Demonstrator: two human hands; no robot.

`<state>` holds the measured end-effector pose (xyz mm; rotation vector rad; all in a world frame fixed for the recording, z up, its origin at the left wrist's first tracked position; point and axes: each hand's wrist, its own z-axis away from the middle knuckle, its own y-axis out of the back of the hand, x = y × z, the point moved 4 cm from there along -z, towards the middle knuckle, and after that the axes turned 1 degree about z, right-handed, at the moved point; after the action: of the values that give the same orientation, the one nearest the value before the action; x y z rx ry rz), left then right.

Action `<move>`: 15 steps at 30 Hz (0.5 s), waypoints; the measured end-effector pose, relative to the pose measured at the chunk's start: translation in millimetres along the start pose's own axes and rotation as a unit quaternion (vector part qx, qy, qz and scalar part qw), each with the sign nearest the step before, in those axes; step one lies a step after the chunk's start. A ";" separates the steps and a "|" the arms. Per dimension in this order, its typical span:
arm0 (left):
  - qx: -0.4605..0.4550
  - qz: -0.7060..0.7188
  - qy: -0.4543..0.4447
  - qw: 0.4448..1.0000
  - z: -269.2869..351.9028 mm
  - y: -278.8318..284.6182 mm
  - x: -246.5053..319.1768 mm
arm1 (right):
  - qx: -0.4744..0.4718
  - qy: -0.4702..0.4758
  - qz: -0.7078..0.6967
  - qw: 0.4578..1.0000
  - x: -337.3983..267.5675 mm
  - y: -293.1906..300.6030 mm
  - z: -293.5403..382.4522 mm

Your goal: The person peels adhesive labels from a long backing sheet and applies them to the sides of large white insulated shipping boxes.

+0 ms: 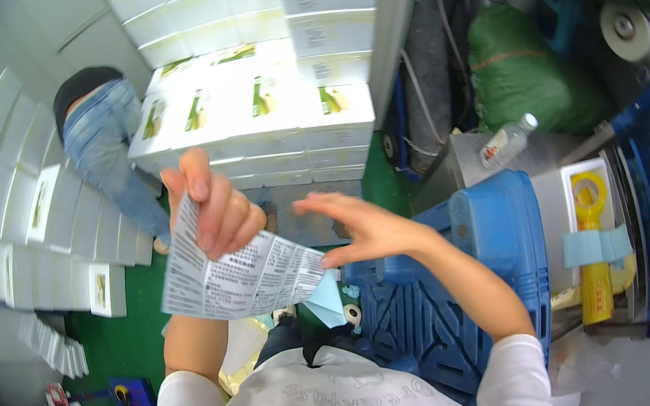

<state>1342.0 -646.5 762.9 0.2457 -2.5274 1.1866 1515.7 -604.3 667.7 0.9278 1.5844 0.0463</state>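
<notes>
My left hand (221,211) grips a sheet of paper (241,283) covered with small printed writing. The sheet hangs bent below the fist, at chest height in front of me. My right hand (364,222) is spread with nothing in it. Its thumb tip lies at the sheet's right corner; whether it touches cannot be made out. Lower down, partly hidden behind the sheet, is a piece of light-blue paper or film (327,306).
White cartons (259,123) are stacked ahead, with more (63,236) at left, where a person in jeans (108,137) bends over. A blue plastic pallet (498,224) stands at right, near a glass bottle (506,141), yellow tape (590,195) and green sacks (526,69). The floor (94,335) is green.
</notes>
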 end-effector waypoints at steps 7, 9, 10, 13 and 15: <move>-0.051 -0.059 -0.110 0.991 44.7 12.3 141.5 | -0.243 -0.132 -0.245 0.929 19.0 -122.8 -76.5; 0.296 -0.190 -0.233 0.907 88.2 29.9 172.8 | -0.181 -0.142 -0.263 0.937 9.1 -129.6 -109.5; 0.262 -0.159 -0.194 0.932 114.5 51.9 187.0 | -0.133 -0.126 -0.277 0.943 0.3 -130.2 -127.0; 0.370 -0.129 -0.152 0.907 182.0 105.4 193.3 | -0.032 -0.150 -0.275 0.949 -8.2 -129.3 -171.2; 0.418 -0.211 -0.077 0.880 227.4 124.2 192.3 | 0.007 -0.127 -0.198 0.972 -29.6 -130.1 -194.7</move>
<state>1075.3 -745.2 610.6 1.0612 -1.7498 2.0215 1280.3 -619.8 675.9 0.5853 1.5023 -0.3516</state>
